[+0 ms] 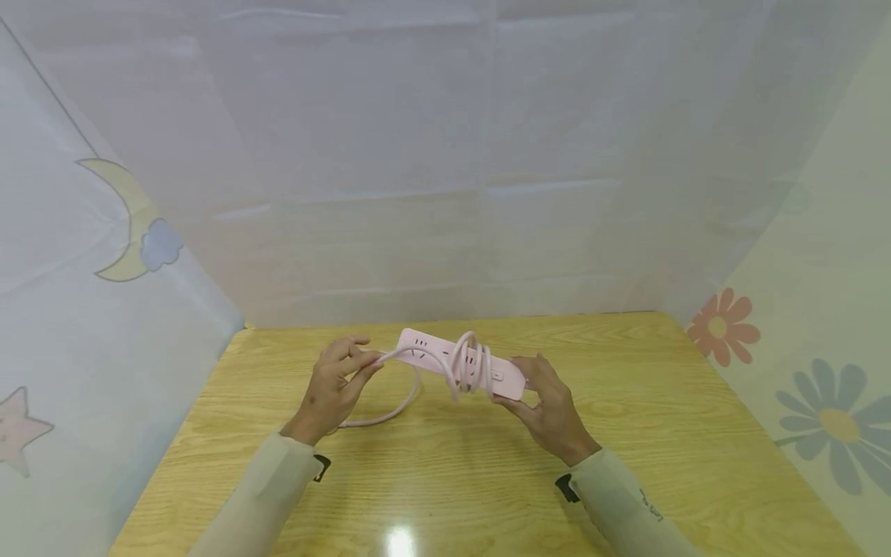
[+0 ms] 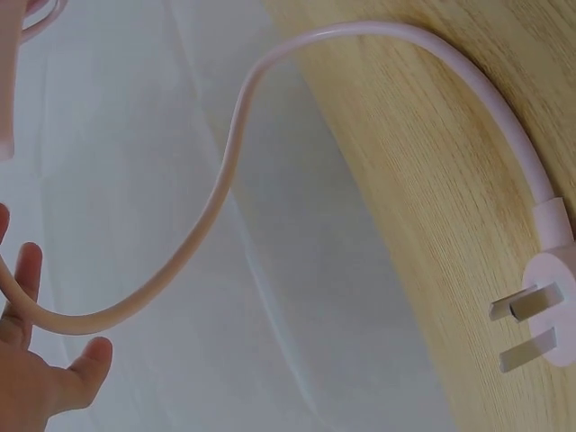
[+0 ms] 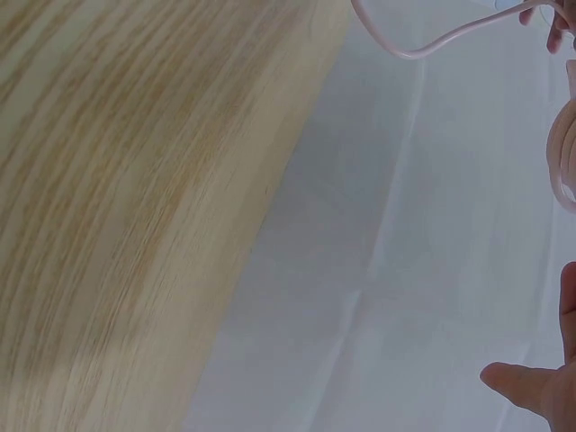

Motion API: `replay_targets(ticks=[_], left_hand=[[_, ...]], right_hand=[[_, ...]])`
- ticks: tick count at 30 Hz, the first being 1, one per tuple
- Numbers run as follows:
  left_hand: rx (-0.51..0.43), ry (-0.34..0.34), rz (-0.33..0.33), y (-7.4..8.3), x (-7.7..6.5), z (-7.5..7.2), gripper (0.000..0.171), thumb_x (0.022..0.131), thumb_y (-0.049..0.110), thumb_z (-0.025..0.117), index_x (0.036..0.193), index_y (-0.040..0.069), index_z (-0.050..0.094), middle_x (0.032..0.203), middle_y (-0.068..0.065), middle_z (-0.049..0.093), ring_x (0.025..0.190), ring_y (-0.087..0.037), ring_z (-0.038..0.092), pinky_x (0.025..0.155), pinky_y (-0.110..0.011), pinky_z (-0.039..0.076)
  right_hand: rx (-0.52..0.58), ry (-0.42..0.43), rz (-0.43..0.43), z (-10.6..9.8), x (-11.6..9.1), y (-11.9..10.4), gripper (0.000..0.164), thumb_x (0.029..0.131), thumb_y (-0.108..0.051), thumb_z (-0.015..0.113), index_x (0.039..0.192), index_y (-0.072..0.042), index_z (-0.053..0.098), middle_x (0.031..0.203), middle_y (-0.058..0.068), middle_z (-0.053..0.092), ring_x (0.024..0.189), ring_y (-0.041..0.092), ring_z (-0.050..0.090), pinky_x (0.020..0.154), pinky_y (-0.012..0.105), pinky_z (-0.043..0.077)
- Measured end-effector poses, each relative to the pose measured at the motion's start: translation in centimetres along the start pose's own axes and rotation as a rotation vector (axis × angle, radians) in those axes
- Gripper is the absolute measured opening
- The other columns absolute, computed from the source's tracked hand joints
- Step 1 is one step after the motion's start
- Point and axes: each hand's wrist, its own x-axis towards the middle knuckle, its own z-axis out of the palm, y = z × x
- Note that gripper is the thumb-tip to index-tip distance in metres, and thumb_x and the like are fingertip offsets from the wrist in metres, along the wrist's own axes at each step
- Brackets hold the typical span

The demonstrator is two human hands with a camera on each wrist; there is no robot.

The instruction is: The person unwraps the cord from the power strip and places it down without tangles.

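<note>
A pink power strip (image 1: 511, 377) is held above the table, tilted down to the right. My right hand (image 1: 554, 410) grips its right end between thumb and fingers. Loops of its pink cord (image 1: 468, 363) are wound round the strip's middle. The left hand (image 1: 336, 387) pinches the loose stretch of cord just left of the strip. From there the cord curves down behind the left hand. In the left wrist view its plug (image 2: 551, 306) with three metal prongs hangs at the right edge, over the wood. Sockets show on the strip's upper left part.
The wooden table (image 1: 445, 480) spans the space under both hands. A pale sheet (image 1: 445, 193) hangs behind it. Side sheets carry a moon (image 1: 125, 193) at left and flowers (image 1: 835, 422) at right. Dark bands (image 1: 567, 487) show at the cuffs.
</note>
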Motion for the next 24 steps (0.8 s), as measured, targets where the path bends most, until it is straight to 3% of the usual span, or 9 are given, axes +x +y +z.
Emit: replay_targets(ticks=[8,13,24], left_hand=[[0.0,-0.036,-0.008,-0.2,-0.6,0.0,0.022,0.075,-0.013,0.078,0.095,-0.003,0.077,0.081,0.0,0.058,0.111,-0.04,0.06,0.094,-0.059,0.047],[-0.017,-0.051,-0.034,-0.3,-1.0,-0.1,0.021,0.076,-0.013,0.078,0.094,-0.003,0.077,0.08,0.001,0.057,0.114,-0.037,0.059,0.099,-0.055,0.044],[-0.039,-0.063,-0.024,-0.2,-1.4,-0.1,0.024,0.074,-0.014,0.078,0.095,-0.002,0.077,0.081,0.004,0.056,0.115,-0.036,0.057,0.099,-0.063,0.039]], right_hand=[[0.003,-0.018,0.017,-0.2,-0.1,0.0,0.06,0.093,-0.05,0.059,0.124,0.001,0.059,0.116,0.011,0.064,0.098,0.029,0.066,0.107,0.067,0.031],[0.0,-0.014,0.006,-0.1,-0.1,0.0,0.059,0.094,-0.05,0.058,0.124,0.001,0.059,0.116,0.011,0.064,0.094,0.028,0.068,0.106,0.068,0.032],[0.01,-0.021,0.003,-0.2,0.0,0.0,0.059,0.094,-0.049,0.058,0.125,0.002,0.059,0.117,0.012,0.064,0.096,0.03,0.068,0.106,0.067,0.032]])
